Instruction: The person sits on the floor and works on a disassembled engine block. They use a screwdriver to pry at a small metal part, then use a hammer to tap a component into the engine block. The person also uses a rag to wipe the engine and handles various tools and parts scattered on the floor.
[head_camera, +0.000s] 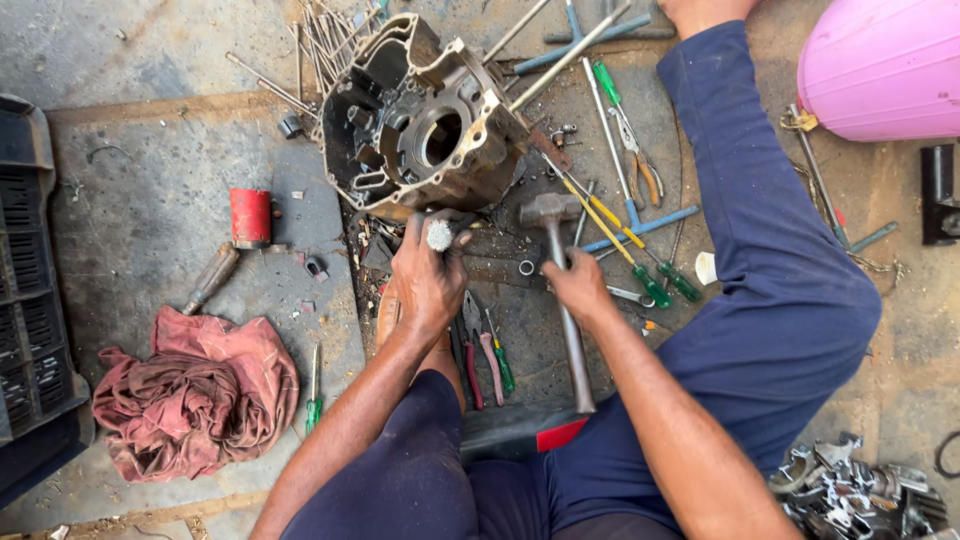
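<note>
Steel, round and bright at its end, the short metal stub (440, 235) stands up out of the left hand (428, 285), whose fingers are clenched around it just in front of the engine casing (420, 115); the right hand (578, 287) has its fingers wrapped round the shaft of a hammer (560, 270), high up near the head, with the head lying close beside the stub and the handle running back toward the person's lap. The casing, a grimy cast-metal housing with a round bore, sits on the concrete floor (150, 200) near the far middle of the view, tilted with its open side toward the camera; long thin rods (325, 40) lie fanned behind its far left corner. Between the two forearms lie pliers with red grips (470, 350) and a small green-handled screwdriver (503, 365); to the right of the hammer head lie yellow-shafted screwdrivers with green handles (640, 265) and a blue T-handled wrench (630, 215), near the person's outstretched leg in dark blue cloth (770, 260). Left of the casing a red cylinder (250, 217) stands upright on the floor; nearer the camera a crumpled reddish rag (195, 390) lies in a heap, with another green screwdriver (314, 400) just beside it. A black plastic crate (25, 280) fills the left edge; a pink plastic tub (885, 65) sits in the far right corner; a heap of grey metal parts (850, 490) lies at the near right corner.
</note>
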